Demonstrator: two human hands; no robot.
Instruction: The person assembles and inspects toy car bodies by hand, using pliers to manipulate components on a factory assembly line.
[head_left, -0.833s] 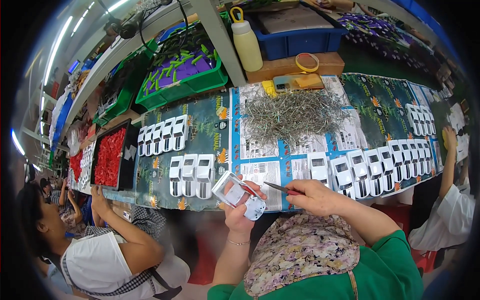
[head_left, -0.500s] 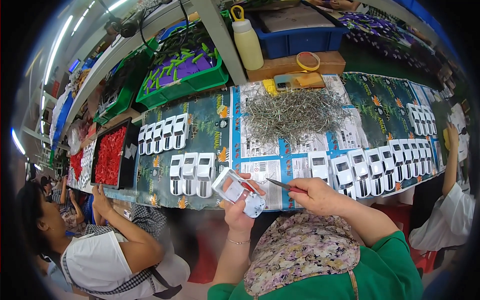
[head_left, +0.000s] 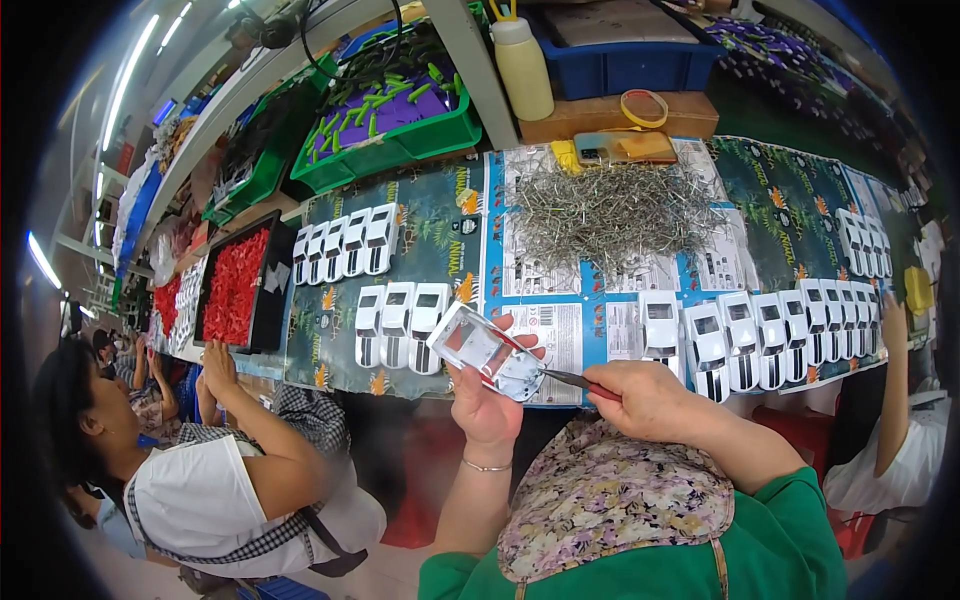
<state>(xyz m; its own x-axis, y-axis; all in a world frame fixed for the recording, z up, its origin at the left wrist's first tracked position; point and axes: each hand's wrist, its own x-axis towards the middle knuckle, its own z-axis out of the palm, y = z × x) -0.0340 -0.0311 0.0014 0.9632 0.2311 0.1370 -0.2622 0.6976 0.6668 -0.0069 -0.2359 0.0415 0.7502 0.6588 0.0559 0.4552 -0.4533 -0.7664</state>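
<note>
A white toy car body (head_left: 462, 338) lies in my left hand (head_left: 487, 405), its hollow underside turned up and a strip of red showing inside. The fingers of that hand are wrapped round it from below and from the far side. My right hand (head_left: 640, 398) grips a slim pointed tool (head_left: 602, 391) with a dark metal tip and a red handle; its exact kind is unclear. The tool's tip meets the near right end of the car body. Beyond my hands spreads a tangled heap of thin metal wire pieces (head_left: 620, 215).
White car bodies stand in rows at left (head_left: 397, 320) and right (head_left: 740, 340). Behind are a green crate (head_left: 400, 135), a blue bin (head_left: 620, 70), a cream bottle (head_left: 522, 70) and a phone (head_left: 625, 148). A black tray (head_left: 268, 290) holds red parts. Co-workers sit on both sides.
The tool's tip has come down from beyond the car body onto its right end. The car body has turned a little in my left hand. The whole view has shifted slightly.
</note>
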